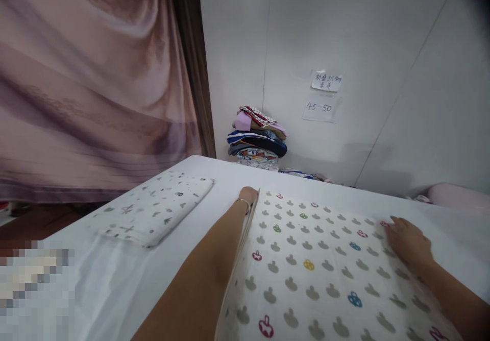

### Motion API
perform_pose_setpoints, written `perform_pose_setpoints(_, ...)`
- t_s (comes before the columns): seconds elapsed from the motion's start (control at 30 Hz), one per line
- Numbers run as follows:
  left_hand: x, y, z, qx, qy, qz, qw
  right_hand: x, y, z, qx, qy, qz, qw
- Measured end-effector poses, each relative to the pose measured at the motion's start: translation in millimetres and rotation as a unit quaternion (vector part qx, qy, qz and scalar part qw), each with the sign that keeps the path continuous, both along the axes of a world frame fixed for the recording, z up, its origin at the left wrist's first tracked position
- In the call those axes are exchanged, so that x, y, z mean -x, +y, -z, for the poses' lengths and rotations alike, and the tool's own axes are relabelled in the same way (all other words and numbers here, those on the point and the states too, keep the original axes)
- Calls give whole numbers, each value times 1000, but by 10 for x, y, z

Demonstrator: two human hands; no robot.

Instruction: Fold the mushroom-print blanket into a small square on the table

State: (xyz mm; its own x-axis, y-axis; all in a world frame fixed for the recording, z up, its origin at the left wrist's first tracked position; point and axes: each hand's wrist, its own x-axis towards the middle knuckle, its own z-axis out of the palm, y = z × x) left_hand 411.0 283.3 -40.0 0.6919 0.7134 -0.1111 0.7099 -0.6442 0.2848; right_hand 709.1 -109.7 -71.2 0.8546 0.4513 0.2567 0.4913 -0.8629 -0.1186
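A white printed cloth with grey apple-like shapes and a few coloured ones lies folded in layers in front of me. At its far left corner is my left hand, with a thin bracelet on the wrist. The hand is closed at the cloth's edge, though its fingertips are hidden. My right hand is at the far right edge of the same cloth, fingers curled down onto it. To the left lies another folded white cloth with small scattered prints, apart from both hands.
Both cloths lie on a white table. Beyond its far edge rises a pile of folded fabrics against the wall. Two paper signs are stuck on the wall. A pinkish curtain hangs on the left, and the lower left corner is pixelated.
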Motion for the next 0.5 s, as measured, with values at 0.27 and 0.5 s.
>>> perform_pose_setpoints(0.27,279,-264,-101,211,-145,-108,961,1332,628,-134,-83,61,-335,937)
perform_pose_setpoints(0.5,1127,-869,-161,277,-206,-120,931,2618,804,-415,-71,197,-500,840)
